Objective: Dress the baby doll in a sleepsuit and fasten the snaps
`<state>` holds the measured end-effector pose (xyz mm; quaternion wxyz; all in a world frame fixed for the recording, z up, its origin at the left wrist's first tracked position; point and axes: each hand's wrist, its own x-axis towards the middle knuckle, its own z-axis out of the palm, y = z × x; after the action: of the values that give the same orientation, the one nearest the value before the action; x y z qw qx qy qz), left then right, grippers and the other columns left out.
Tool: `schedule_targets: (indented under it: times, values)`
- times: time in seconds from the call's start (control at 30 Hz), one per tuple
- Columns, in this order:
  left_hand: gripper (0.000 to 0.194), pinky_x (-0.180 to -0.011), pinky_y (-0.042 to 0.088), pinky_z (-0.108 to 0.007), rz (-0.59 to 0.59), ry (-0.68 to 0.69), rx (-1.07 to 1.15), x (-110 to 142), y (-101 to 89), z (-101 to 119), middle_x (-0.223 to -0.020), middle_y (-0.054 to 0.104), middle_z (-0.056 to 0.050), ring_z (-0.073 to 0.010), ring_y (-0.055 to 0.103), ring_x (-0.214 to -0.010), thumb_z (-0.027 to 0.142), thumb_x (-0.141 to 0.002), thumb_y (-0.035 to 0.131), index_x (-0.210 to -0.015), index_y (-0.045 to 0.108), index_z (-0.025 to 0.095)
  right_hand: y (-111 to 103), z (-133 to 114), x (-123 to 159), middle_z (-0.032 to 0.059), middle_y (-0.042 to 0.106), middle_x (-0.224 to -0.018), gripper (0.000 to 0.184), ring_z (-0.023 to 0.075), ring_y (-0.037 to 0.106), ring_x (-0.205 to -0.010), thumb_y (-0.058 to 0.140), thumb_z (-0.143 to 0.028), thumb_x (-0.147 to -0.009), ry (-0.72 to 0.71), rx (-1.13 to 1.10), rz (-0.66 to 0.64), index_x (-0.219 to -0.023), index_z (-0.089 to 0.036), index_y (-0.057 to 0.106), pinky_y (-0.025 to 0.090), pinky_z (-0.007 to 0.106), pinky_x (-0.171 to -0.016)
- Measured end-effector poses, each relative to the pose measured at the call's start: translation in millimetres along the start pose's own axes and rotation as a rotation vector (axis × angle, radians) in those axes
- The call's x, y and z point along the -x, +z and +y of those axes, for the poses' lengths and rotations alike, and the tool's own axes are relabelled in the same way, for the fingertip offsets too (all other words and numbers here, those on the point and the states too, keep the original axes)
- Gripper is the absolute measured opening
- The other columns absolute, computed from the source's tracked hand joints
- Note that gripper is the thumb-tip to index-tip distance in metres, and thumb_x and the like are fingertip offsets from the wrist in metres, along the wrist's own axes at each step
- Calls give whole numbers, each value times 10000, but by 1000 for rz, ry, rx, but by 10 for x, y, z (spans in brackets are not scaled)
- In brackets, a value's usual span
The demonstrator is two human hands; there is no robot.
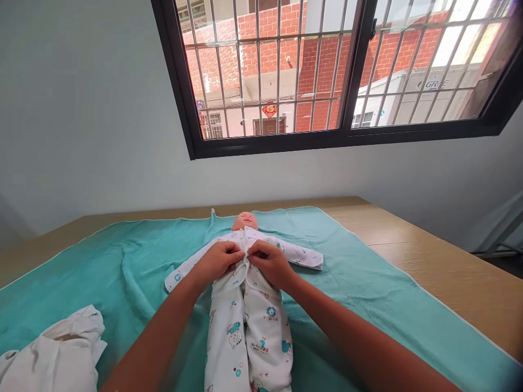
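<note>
A baby doll (245, 220) lies on its back on a teal blanket, its head toward the window. It wears a white printed baby shirt (302, 255) with long sleeves spread to both sides, and white printed baby pants (232, 332). Over the doll's chest, my left hand (223, 258) pinches one side of the shirt's front opening. My right hand (267, 261) pinches the other side, fingertips almost touching those of the left. Any fastener between the fingers is too small to make out.
The teal blanket (347, 305) covers much of a wooden table (408, 256). A crumpled white cloth (57, 354) lies at the lower left. Behind the table stands a grey wall (93, 109) with a barred, dark-framed window (269, 142).
</note>
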<state>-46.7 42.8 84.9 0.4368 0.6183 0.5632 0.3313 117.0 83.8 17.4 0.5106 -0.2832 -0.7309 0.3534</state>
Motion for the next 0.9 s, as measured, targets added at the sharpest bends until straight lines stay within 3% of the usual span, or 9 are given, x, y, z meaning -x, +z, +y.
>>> schedule_targets:
  times: [0.23, 0.37, 0.57, 0.9]
  values:
    - [268, -477, 261, -215, 3, -13, 0, -7, -6, -5, -523, 459, 58, -79, 376, -498, 410, -676, 606, -628, 495, 171, -46, -56, -6, -29, 539, -701, 95, 109, 451, -655, 582, -272, -802, 59, 96, -102, -764, -185, 585, 366, 235, -609]
    - [222, -492, 275, -225, 40, 8, -84, -13, 16, -15, -526, 485, 48, -87, 395, -507, 357, -694, 573, -601, 495, 171, -15, -112, -4, -47, 514, -663, 278, 98, 398, -599, 713, -412, -704, 77, 285, -99, -732, -192, 545, 313, 227, -535]
    - [221, -517, 286, -232, 108, 46, -195, 13, 66, 28, -559, 502, 44, -95, 404, -549, 344, -684, 582, -574, 507, 167, 18, -85, -12, -38, 549, -618, 231, 95, 427, -577, 703, -349, -729, 70, 337, -57, -654, -178, 567, 309, 224, -529]
    - [231, -519, 298, -235, 51, 53, -162, -7, 19, -23, -568, 520, 32, -105, 412, -545, 377, -683, 575, -599, 532, 167, 30, -50, 3, -42, 542, -611, 191, 94, 432, -581, 716, -280, -726, 25, 279, -5, -640, -173, 582, 335, 226, -553]
